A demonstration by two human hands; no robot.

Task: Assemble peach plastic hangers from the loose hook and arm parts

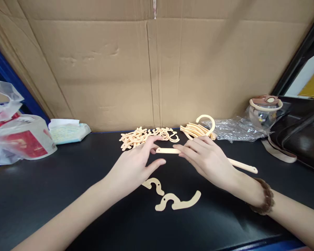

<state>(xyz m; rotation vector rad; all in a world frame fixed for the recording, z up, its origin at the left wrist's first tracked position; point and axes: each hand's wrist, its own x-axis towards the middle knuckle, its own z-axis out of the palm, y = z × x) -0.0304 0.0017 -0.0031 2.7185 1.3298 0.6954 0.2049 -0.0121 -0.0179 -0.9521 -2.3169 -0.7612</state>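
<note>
My right hand (202,156) is closed around the middle of a cream plastic hanger body (168,151). Its hook (212,122) rises behind the fingers, and its bar shows on both sides of the hand, with a small hole at each end. My left hand (138,160) is beside the bar's left end, its thumb held apart and its fingertips by that end; whether they touch it I cannot tell. Below the hands lie two flat curved hanger arms, one in full view (181,204) and one partly hidden (155,183) under my left hand.
At the back are a heap of small cream hooked pieces (136,136) and a pile of long curved strips (195,130). Clear plastic wrap (231,129), a strapped clear cup (264,113) and a black bag (307,129) stand right; a tissue pack (68,131) and tape roll (28,137) left.
</note>
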